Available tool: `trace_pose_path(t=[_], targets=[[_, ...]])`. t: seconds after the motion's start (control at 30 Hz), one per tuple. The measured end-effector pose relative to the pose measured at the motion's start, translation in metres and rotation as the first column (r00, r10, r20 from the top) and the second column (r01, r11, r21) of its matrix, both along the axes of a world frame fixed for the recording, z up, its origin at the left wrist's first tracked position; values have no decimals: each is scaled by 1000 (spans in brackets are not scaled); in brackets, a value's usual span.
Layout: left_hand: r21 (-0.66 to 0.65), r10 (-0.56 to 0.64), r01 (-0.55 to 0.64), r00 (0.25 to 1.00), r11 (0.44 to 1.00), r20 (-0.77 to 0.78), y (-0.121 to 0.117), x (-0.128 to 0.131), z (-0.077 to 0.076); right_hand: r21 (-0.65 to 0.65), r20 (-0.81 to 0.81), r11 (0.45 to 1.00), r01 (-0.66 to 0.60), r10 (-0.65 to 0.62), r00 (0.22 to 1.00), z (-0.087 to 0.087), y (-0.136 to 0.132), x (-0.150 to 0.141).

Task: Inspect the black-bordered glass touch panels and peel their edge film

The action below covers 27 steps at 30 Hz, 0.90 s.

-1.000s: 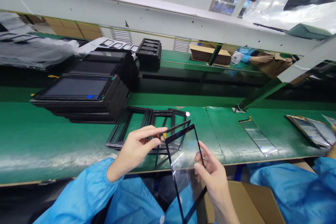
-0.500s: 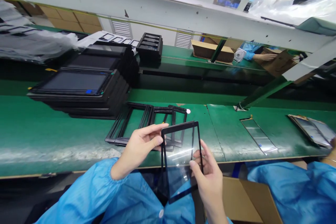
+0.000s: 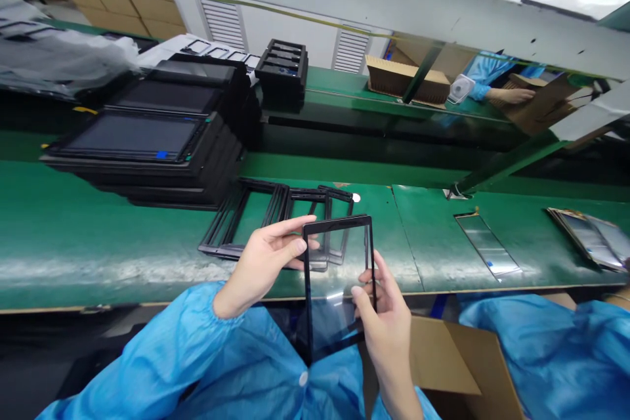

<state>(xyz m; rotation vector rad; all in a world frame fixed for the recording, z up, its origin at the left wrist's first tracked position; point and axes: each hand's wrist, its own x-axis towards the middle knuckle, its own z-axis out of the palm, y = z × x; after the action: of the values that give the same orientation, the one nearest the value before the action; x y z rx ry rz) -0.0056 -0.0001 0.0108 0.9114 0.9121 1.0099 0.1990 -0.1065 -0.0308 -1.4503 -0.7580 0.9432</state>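
Note:
Between my hands, a clear glass touch panel with a black border [image 3: 338, 269] is held upright and slightly tilted over the bench's front edge. My left hand [image 3: 268, 259] pinches its upper left corner between thumb and fingers. On the opposite long side, my right hand [image 3: 386, 312] grips the edge, thumb on the near face and fingers seen through the glass behind. A black rim seems to lie along the panel's back; whether it is a separate frame I cannot tell. Just beyond sit several overlapping empty black frames [image 3: 246, 220], partly hidden by my left hand and the panel.
Tall stacks of black trays with dark screens [image 3: 132, 134] stand at the left. A single clear panel [image 3: 487, 246] and a pile of panels [image 3: 585, 236] lie to the right. A metal post [image 3: 512, 161] rises beyond. An open cardboard box [image 3: 457, 361] sits below, beside a co-worker's blue sleeve [image 3: 551, 348].
The panel has turned slightly more upright, its black back rim now lining up more closely with the front. Both hands keep their hold. The whole view has shifted a little.

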Motion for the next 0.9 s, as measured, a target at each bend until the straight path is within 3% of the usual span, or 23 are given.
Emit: trace_pose_path(t=[0.1,0.17,0.23,0.3,0.4,0.5,0.77,0.83,0.9], targets=[[2,11,-11,1000,1000,-12,0,1,1,-4,66,1000,-13,13,998,-6,-2,-1],[1,21,-21,999,1000,-35,1,1,3,22,205,1000,-15,10,979,-9,-2,0],[6,23,-22,997,1000,-73,0,0,6,94,397,996,5,-42,917,-9,1,2],[29,9,-5,993,1000,-119,-1,-2,9,164,483,987,1,-81,872,-3,7,8],[78,-29,43,984,996,-175,-6,-7,12,153,263,984,-91,48,963,14,20,19],[110,-45,70,976,991,-213,-13,-12,14,121,28,981,-154,152,988,30,31,26],[168,-70,137,933,976,-354,-16,-21,8,168,-29,985,-50,56,998,42,35,17],[285,-41,199,878,938,-478,-15,-19,10,163,-28,985,-59,64,998,43,34,13],[436,11,337,781,834,-625,-14,-16,16,146,-23,981,-129,134,991,44,35,7]])
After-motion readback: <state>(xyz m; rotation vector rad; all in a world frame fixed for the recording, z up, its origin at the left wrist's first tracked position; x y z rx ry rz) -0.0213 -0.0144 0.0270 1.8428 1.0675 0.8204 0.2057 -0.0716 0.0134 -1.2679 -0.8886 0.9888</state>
